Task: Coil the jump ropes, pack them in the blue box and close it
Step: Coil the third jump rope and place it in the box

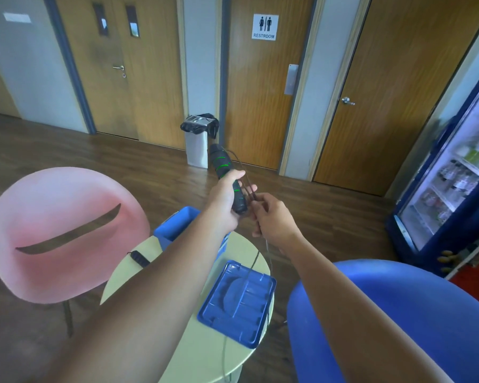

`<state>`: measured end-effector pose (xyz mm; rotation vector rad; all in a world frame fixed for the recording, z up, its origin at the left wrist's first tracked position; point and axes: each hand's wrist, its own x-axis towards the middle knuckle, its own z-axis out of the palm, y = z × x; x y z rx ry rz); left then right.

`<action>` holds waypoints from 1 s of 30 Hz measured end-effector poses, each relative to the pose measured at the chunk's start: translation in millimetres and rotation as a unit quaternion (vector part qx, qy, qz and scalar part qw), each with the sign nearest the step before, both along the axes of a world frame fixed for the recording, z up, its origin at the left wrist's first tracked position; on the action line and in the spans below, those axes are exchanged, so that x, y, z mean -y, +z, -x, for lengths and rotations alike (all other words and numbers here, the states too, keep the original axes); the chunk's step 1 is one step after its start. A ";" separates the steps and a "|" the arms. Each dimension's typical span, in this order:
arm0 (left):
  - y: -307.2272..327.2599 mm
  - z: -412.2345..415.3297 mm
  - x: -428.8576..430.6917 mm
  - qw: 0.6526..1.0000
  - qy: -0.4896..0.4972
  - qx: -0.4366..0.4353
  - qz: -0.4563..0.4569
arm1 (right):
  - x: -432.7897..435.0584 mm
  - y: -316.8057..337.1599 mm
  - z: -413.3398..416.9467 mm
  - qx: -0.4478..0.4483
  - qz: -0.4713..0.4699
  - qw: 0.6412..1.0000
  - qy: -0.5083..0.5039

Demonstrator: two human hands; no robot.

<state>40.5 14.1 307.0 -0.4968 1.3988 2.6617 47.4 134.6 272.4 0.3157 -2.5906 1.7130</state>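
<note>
At the frame's centre, the left hand (223, 201) curls its fingers round the black, green-banded jump-rope handles (224, 164), held up above the round table (205, 355). Just right of them, the right hand (274, 219) pinches the thin cord (250, 189), which trails down over the blue lid (237, 302) lying on the table. The open blue box (174, 225) stands behind the left forearm, with another black handle (138, 258) to its left.

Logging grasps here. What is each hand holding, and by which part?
The left hand grips the black-and-green jump rope handle round its lower half; the right hand pinches the thin cord beside it.
</note>
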 end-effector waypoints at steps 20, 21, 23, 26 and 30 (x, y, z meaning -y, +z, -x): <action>-1.8 22.5 68.1 0.589 -0.014 -0.200 0.782 | -34.5 60.2 -19.7 -0.049 -0.371 0.925 0.056; -4.6 25.0 78.2 0.553 -0.053 -0.213 0.803 | -39.3 69.1 -19.4 -0.051 -0.362 0.929 0.063; -3.3 20.9 94.2 0.520 -0.150 -0.227 0.810 | -48.4 85.5 -17.6 -0.037 -0.298 0.950 0.085; 16.9 -3.0 98.9 0.619 -0.281 -0.233 0.696 | -55.0 98.1 -13.1 -0.040 -0.209 0.974 0.072; 38.2 -24.4 100.9 0.795 -0.398 -0.250 0.384 | -44.4 85.1 -11.9 -0.021 -0.031 0.998 0.042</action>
